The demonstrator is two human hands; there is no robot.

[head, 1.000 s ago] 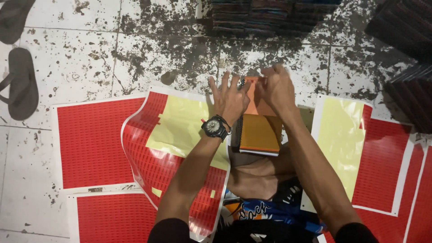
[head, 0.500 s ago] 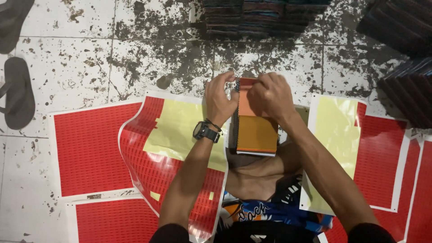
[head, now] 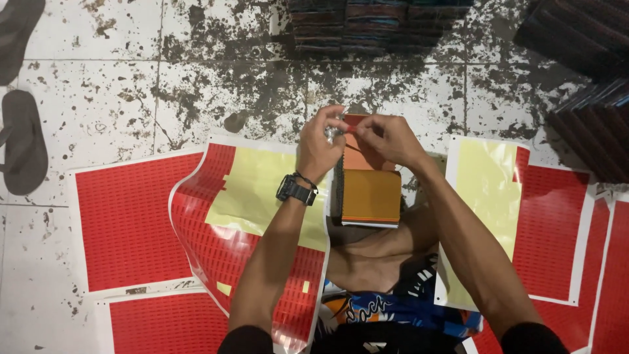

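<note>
Above tiles [head: 196, 85], fingers [head: 341, 128] pinching sticker [head: 354, 129]

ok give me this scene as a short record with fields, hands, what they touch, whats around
left hand: fingers pinched at top edge of the orange booklet, black watch on wrist
right hand: pinching a small red piece at the same edge
booklet: rests on the person's leg
floor: stained tiles, red sticker sheets, sandal
behind: stacked dark books

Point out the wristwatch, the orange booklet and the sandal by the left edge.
wristwatch [head: 293, 189], head view, on its black case at the left wrist.
orange booklet [head: 371, 195], head view, middle of its cover.
sandal [head: 23, 141], head view, on its sole.
</note>
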